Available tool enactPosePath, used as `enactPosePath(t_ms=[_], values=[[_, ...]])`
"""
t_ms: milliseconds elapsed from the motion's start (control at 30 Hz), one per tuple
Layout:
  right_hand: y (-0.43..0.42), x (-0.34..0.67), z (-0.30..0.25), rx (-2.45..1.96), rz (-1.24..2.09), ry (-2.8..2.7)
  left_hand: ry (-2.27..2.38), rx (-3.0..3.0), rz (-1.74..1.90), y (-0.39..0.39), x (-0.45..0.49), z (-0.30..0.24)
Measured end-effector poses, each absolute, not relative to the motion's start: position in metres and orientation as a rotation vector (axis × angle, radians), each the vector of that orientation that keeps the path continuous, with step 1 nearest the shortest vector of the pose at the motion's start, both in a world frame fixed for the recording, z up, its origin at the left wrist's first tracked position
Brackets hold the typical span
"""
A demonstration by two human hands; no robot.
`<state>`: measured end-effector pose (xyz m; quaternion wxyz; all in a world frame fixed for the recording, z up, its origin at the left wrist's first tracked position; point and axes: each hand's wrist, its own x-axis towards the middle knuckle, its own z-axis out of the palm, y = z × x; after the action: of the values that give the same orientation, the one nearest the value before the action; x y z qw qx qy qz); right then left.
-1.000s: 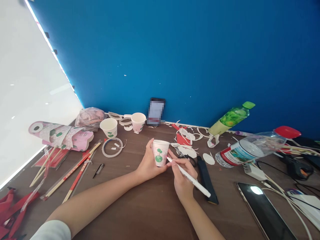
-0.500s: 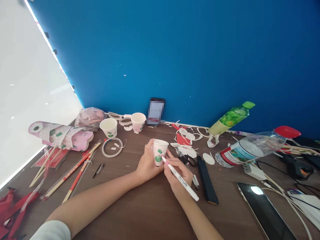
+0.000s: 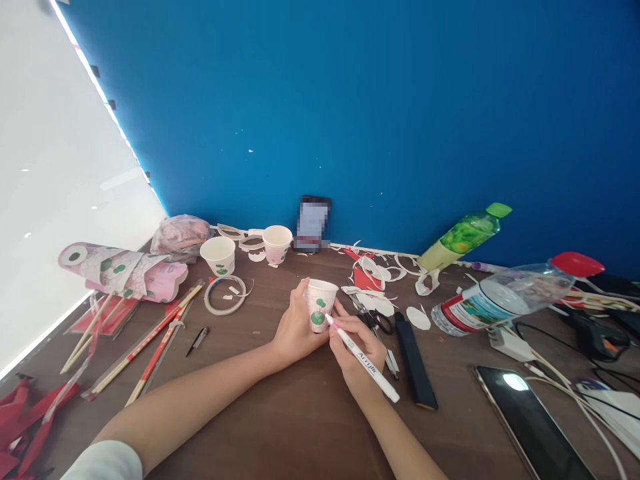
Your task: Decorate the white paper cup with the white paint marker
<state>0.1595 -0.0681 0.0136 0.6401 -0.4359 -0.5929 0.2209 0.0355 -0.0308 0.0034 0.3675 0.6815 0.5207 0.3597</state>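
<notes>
A small white paper cup [image 3: 319, 303] with a green leaf print stands on the brown table [image 3: 280, 413]. My left hand [image 3: 295, 330] is wrapped round its left side and holds it upright. My right hand [image 3: 357, 357] grips a white acrylic marker [image 3: 363, 359] like a pen. The marker's pink tip touches the cup's right side, beside the green print. Its tail points down and right, past my wrist.
Two more paper cups [image 3: 218, 255] [image 3: 277, 243] stand at the back left beside a tape ring [image 3: 225, 295]. Scissors [image 3: 373, 319], a black case [image 3: 415, 360] and paper scraps lie right of my hands. Bottles [image 3: 500, 293] [image 3: 463, 237], cables and a phone [image 3: 533, 420] fill the right; chopsticks [image 3: 140, 347] lie at left.
My right hand has moved the marker from just off the cup's lower right onto its side, where the tip now rests. The left hand and cup have stayed in place.
</notes>
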Motion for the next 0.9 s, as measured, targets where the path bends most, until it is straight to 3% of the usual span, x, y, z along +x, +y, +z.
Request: enactPosePath(t_ms=[900], values=[[-0.074,0.163,0.016,-1.156,0.612,-1.205,1.329,1.765,0.9,-0.035,0.034,0.008]])
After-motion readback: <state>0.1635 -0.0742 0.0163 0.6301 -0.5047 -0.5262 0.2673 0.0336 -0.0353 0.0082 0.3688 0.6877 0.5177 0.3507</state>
